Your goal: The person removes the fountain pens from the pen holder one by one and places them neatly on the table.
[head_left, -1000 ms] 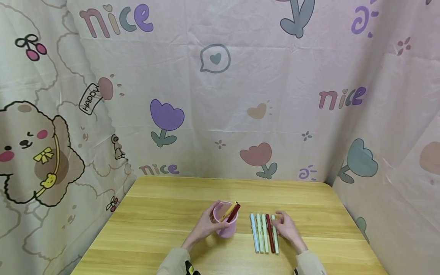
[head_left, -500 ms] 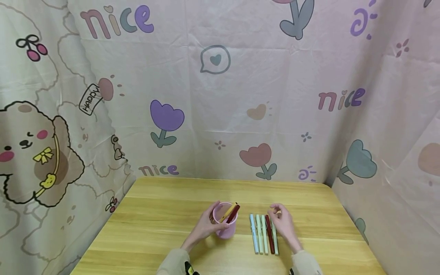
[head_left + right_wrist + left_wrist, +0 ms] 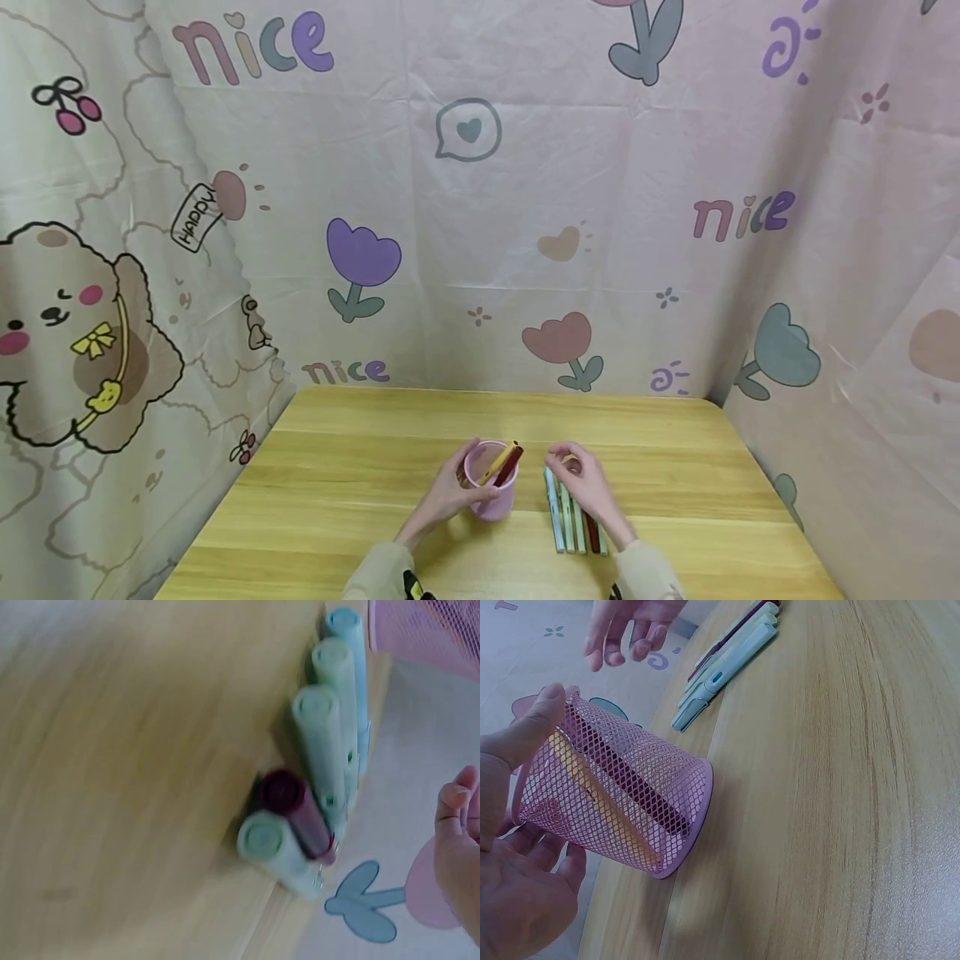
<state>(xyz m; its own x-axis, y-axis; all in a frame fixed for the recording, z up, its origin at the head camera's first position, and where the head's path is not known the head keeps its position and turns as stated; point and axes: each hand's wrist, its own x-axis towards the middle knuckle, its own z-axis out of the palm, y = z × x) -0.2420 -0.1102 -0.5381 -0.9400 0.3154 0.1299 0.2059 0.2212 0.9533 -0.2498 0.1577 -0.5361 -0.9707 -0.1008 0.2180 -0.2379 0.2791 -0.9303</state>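
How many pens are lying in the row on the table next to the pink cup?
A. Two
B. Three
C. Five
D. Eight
C: the right wrist view shows five pens side by side on the table: a light blue pen, three pale green pens and a dark red pen, lying beside the pink mesh cup.
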